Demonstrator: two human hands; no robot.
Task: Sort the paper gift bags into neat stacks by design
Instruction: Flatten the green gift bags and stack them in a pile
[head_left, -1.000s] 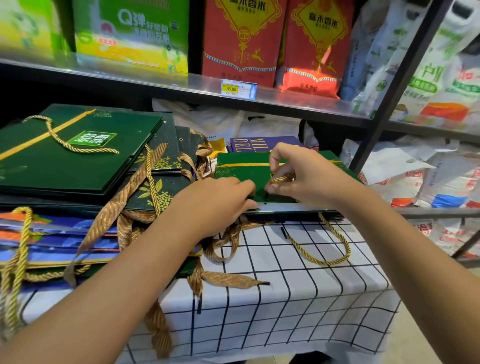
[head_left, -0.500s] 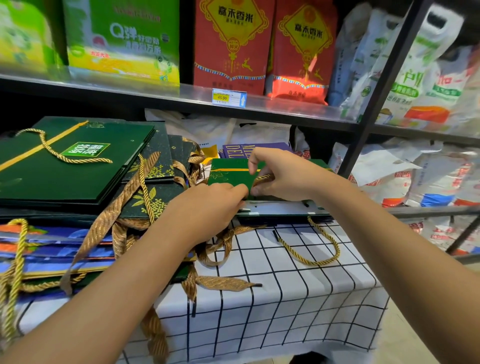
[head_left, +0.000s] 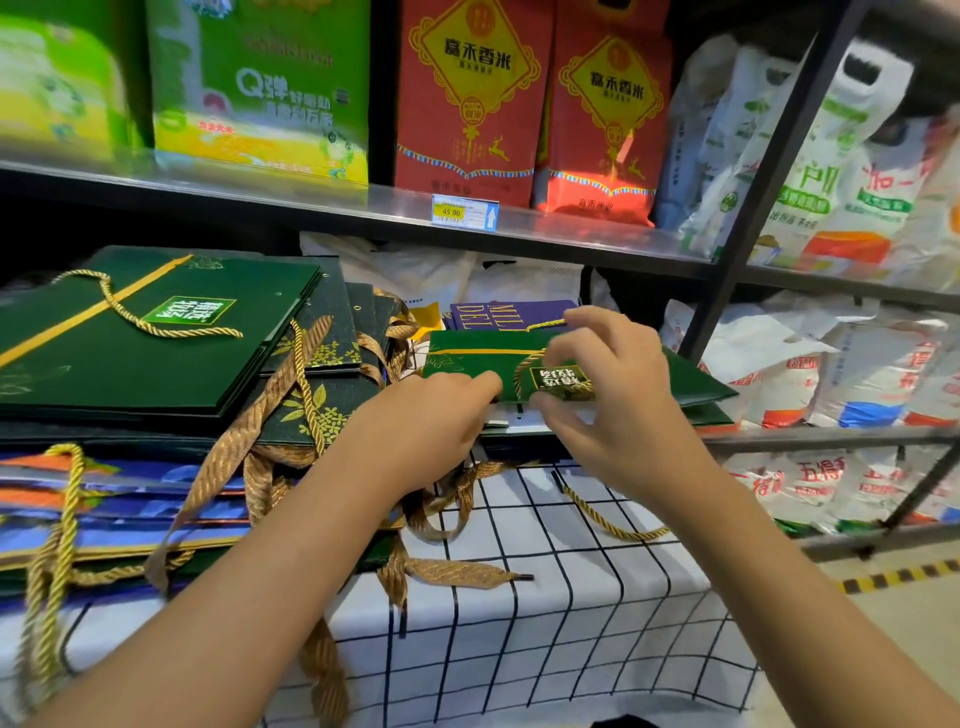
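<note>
While a small green bag (head_left: 467, 361) lies flat at the back of the tabletop (head_left: 571, 623), its near edge is gripped by the left hand (head_left: 431, 421). Its gold rope handle (head_left: 524, 369) is pinched by the right hand (head_left: 608, 395). More green bags (head_left: 145, 338) are stacked on the left.

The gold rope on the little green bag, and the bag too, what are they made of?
The gold rope looks like twisted cord, slightly shiny; you can see the spiral strands. The right hand pinches it. The small green bag looks like stiff matte paper or card: it lies flat with crisp edges. The left hand rests at its edge.
</note>
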